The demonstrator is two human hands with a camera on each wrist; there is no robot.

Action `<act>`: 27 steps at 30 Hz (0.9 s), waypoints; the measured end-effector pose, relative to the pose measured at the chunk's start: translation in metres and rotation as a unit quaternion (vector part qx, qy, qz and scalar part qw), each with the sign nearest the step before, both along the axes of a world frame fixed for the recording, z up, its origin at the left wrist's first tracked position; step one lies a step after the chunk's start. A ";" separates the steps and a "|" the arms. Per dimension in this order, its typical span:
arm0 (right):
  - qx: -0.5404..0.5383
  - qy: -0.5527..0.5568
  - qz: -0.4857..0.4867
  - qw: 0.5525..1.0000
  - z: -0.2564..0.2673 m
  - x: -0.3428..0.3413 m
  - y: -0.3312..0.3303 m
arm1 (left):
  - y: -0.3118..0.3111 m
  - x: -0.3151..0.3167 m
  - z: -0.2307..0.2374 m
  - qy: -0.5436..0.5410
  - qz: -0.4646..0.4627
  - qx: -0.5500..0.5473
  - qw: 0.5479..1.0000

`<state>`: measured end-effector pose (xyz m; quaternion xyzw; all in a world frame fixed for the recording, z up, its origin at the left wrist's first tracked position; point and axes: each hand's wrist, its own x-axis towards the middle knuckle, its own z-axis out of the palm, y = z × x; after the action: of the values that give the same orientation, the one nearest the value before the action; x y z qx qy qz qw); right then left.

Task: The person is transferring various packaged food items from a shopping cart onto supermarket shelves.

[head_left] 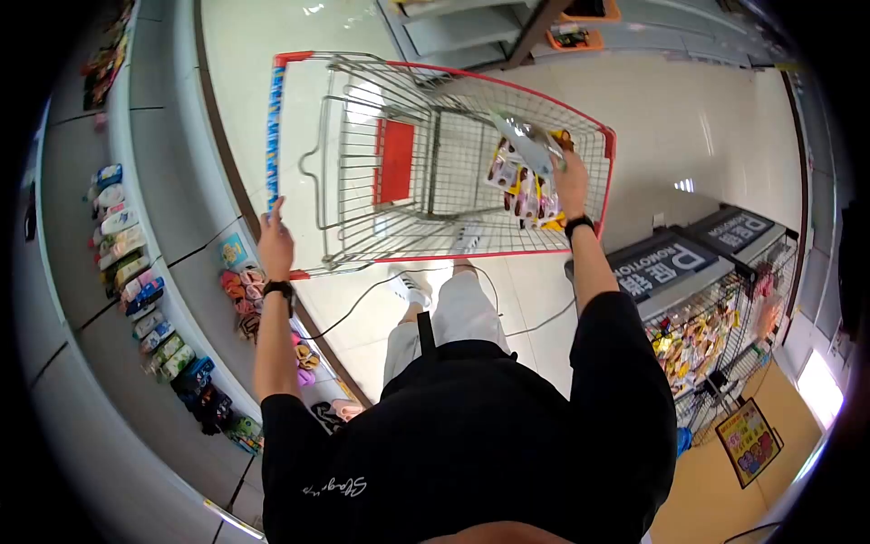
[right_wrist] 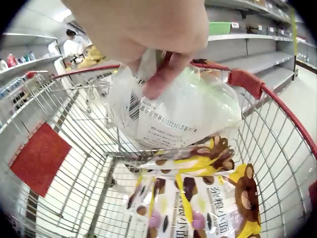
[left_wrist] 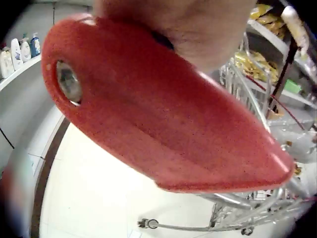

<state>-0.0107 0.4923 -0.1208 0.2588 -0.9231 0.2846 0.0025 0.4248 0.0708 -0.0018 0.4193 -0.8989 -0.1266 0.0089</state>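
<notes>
My left hand (head_left: 275,247) grips the near end of the shopping cart's blue-patterned handle (head_left: 274,136). Up close in the left wrist view, its palm rests over the red plastic end piece (left_wrist: 158,114), with the fingers largely hidden. Over the far end of the cart, my right hand (right_wrist: 148,29) pinches the top of a clear plastic bag (right_wrist: 178,111) with printed text and a barcode. Below it in the wire basket lie several noodle packets (right_wrist: 198,206), white and yellow with a brown bear design. The bag overlaps some of them in the head view.
A shelf of small packaged goods (head_left: 136,245) runs along the left, slippers (head_left: 243,295) low beside it. Wire promotion bins (head_left: 698,335) stand close on the right. Grey shelves (right_wrist: 257,62) lie beyond the cart, and another person (right_wrist: 74,45) stands farther down the aisle.
</notes>
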 end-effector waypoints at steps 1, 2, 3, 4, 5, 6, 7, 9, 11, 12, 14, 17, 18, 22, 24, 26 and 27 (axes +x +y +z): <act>-0.034 0.009 0.028 0.999 0.022 0.013 -0.003 | -0.001 0.001 -0.004 -0.002 0.001 -0.014 1.000; -0.030 0.017 0.028 0.999 0.017 0.023 0.002 | 0.003 -0.001 0.000 0.000 -0.013 -0.058 0.998; -0.073 0.042 0.038 0.996 0.042 0.039 -0.004 | 0.011 -0.003 0.002 0.005 -0.024 -0.104 0.994; -0.086 0.076 0.047 0.992 0.044 0.054 -0.002 | 0.019 -0.002 -0.006 0.034 -0.025 -0.148 0.988; -0.110 0.072 0.031 0.991 0.063 0.073 -0.012 | 0.029 -0.003 -0.008 0.061 -0.031 -0.142 0.987; -0.069 0.002 0.012 0.998 0.070 0.089 -0.010 | 0.038 -0.004 -0.010 0.088 -0.038 -0.137 0.986; -0.092 0.054 0.015 0.994 0.083 0.107 -0.017 | 0.050 -0.007 -0.012 0.145 -0.054 -0.055 0.986; -0.130 0.050 0.022 0.990 0.112 0.149 -0.031 | 0.073 -0.013 -0.006 0.239 -0.092 0.111 0.960; -0.152 0.073 0.035 0.985 0.171 0.201 -0.057 | 0.095 -0.018 0.012 0.289 -0.144 0.229 0.918; -0.134 0.096 0.036 0.986 0.188 0.224 -0.065 | 0.105 -0.019 0.021 0.303 -0.172 0.265 0.899; -0.166 0.133 0.037 0.977 0.237 0.281 -0.093 | 0.118 -0.021 0.032 0.350 -0.180 0.339 0.855; -0.181 0.218 0.062 0.957 0.281 0.382 -0.122 | 0.108 0.013 0.127 0.323 0.018 0.726 0.607; -0.163 0.241 0.078 0.954 0.283 0.419 -0.130 | 0.106 0.033 0.150 0.277 0.112 0.847 0.440; -0.168 0.263 0.118 0.943 0.302 0.526 -0.184 | 0.070 0.090 0.166 0.431 -0.008 0.846 0.313; -0.164 0.273 0.154 0.935 0.308 0.557 -0.200 | 0.052 0.126 0.168 0.459 -0.004 0.828 0.323; -0.147 0.277 0.183 0.932 0.313 0.575 -0.215 | 0.034 0.147 0.179 0.510 -0.025 0.789 0.342; -0.128 0.267 0.198 0.935 0.321 0.584 -0.224 | 0.021 0.151 0.173 0.521 -0.056 0.774 0.354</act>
<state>0.5737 0.2686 0.2001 0.5000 -0.7745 0.3153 0.2254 0.5757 0.0916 0.1708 0.0395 -0.2392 -0.9600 0.1402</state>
